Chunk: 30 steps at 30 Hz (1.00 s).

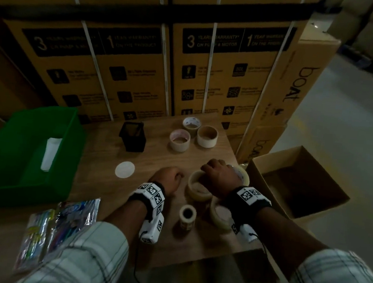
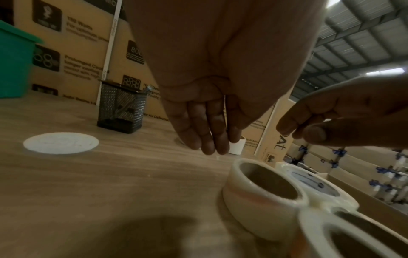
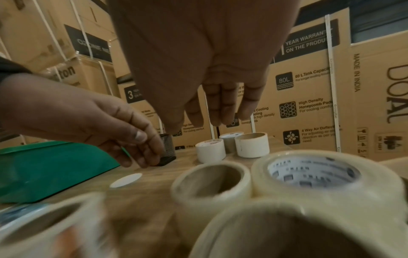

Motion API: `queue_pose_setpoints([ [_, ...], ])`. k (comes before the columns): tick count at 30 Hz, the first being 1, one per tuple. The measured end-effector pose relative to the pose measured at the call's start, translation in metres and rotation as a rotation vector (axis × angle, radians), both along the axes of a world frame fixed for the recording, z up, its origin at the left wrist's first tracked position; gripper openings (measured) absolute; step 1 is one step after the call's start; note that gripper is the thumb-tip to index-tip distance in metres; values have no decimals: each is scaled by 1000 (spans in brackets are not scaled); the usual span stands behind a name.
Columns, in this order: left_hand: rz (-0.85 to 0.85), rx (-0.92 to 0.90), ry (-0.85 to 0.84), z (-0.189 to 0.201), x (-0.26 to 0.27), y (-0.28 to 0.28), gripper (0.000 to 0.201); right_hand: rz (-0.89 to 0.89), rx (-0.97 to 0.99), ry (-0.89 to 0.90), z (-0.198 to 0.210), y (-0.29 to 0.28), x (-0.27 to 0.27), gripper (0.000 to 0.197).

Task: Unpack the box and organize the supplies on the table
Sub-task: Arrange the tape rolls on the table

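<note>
Several tape rolls stand at the table's near right: a beige roll [image 1: 198,192] [image 2: 243,200] [image 3: 196,202], a clear roll with a printed core [image 1: 244,176] [image 3: 375,185], another roll [image 1: 220,216] under my right wrist and a small roll [image 1: 187,217]. My right hand [image 1: 210,169] [image 3: 220,113] [image 2: 309,129] hovers just above the beige roll, fingers hanging loosely, holding nothing. My left hand [image 1: 173,178] [image 2: 207,139] [image 3: 141,150] hangs beside that roll to its left, loosely curled and empty. The open cardboard box [image 1: 329,179] stands right of the table.
Three more tape rolls [image 1: 207,136] are grouped at the back of the wooden table [image 1: 111,147], next to a black mesh pen holder [image 1: 133,137]. A white disc [image 1: 125,169], a green bin [image 1: 17,169] and packs of pens [image 1: 61,225] lie to the left. Stacked cartons [image 1: 142,67] wall off the far side.
</note>
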<state>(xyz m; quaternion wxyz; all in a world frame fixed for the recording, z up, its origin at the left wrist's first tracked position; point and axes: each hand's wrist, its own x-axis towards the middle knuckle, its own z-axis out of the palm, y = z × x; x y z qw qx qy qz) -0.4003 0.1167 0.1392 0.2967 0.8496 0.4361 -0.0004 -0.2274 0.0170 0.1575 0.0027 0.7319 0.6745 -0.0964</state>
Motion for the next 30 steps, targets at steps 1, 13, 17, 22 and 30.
queue_pose_setpoints([
  [1,7,6,20,3,4,7,30,3,-32,-4,1,9,6,48],
  [13,-82,80,4,-22,77,110,45,-54,-207,-31,-16,120,42,60],
  [17,-42,47,-22,-38,92,135,37,-100,-201,-34,-25,153,56,59],
  [22,7,213,-38,-42,106,155,21,-181,-167,-57,-35,186,68,51],
  [30,-117,287,239,-53,134,185,39,-248,-236,-36,-51,209,83,48],
])
